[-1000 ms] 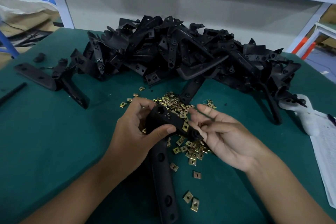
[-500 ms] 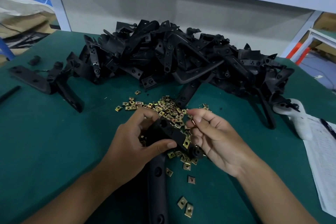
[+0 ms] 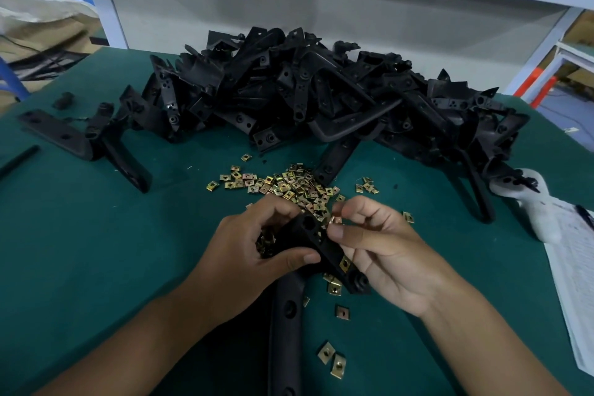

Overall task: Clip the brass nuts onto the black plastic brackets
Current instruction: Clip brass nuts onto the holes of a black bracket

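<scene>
Desk (image 3: 80, 251) is carrying the big heap of black brackets (image 3: 321, 100) at the back, with the loose brass nuts (image 3: 289, 186) scattered in front of it, near the hands.

Left hand (image 3: 250, 254) is gripping the working bracket (image 3: 316, 244), thumb over its near face and fingers curled behind it, same hold as a second ago.

Right hand (image 3: 382, 251) is what's changing: a second ago its fingers were lying straight beside the bracket with nothing in them; now the grip is pinching a fresh nut (image 3: 336, 220) between thumb and fingertips, right at the bracket's upper end.

One nut (image 3: 344, 264) is already sitting clipped lower on that bracket. Judging by this, the second nut is about to be pushed on and isn't seated yet.
</scene>
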